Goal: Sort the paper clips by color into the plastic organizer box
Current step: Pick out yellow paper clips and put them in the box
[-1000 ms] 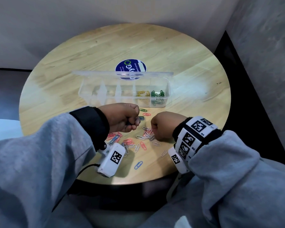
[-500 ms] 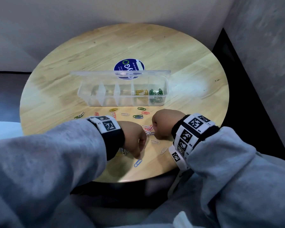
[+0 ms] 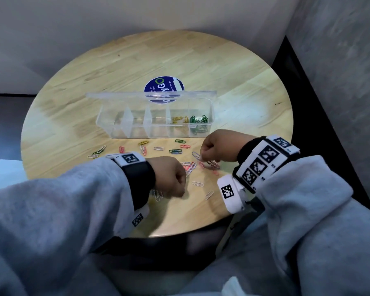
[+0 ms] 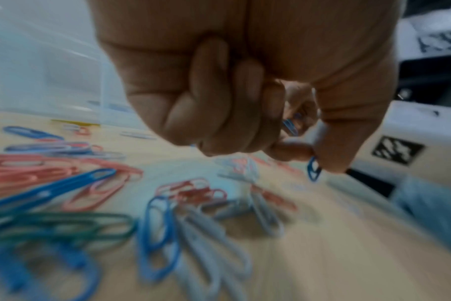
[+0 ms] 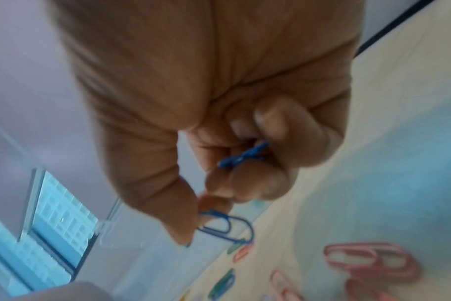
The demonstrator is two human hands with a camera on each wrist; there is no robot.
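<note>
The clear plastic organizer box (image 3: 124,127) stands open mid-table, with yellow clips (image 3: 178,120) and green clips (image 3: 199,121) in its two right compartments. Loose paper clips (image 3: 175,151) of mixed colours lie in front of it. My left hand (image 3: 181,190) is curled near the table's front edge; in the left wrist view it (image 4: 314,160) pinches a blue clip (image 4: 313,170) and keeps more blue clips (image 4: 290,126) inside the fist. My right hand (image 3: 202,153) hovers over the pile; in the right wrist view it (image 5: 198,220) pinches a blue clip (image 5: 228,227), with another blue clip (image 5: 245,156) under its curled fingers.
The round wooden table (image 3: 244,82) stands in a corner, with walls behind and to the right. A blue round sticker (image 3: 162,85) lies behind the box lid (image 3: 137,95). Pink and white clips (image 4: 65,179) are heaped between my hands. A dark floor gap (image 3: 308,103) runs along the right.
My left hand has drawn back from the box front to the near edge, and the blue clip that lay there is gone from the table. My right hand has lifted slightly.
</note>
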